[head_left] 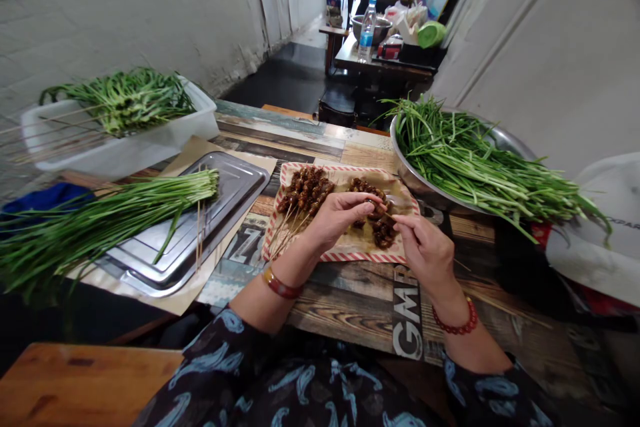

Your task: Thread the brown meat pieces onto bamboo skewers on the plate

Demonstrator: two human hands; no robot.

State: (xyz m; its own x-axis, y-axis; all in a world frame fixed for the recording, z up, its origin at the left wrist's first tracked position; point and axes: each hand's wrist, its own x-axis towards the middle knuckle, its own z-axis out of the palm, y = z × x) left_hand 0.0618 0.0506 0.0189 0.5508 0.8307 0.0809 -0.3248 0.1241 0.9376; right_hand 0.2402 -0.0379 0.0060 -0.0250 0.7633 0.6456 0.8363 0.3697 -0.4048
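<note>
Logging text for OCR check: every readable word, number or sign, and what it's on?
"GM", on the tabletop; next letter unclear.
"Z", also tabletop, left of the paper-lined tray; character after it unclear.
"PAR", on the white item at far right; start unclear.
Bottle label: too small.
Tabletop marks at lower right: too dark.

Two hands (340,217) (429,250), one striped tray (345,180), two metal bowls (407,170) (384,24).
</note>
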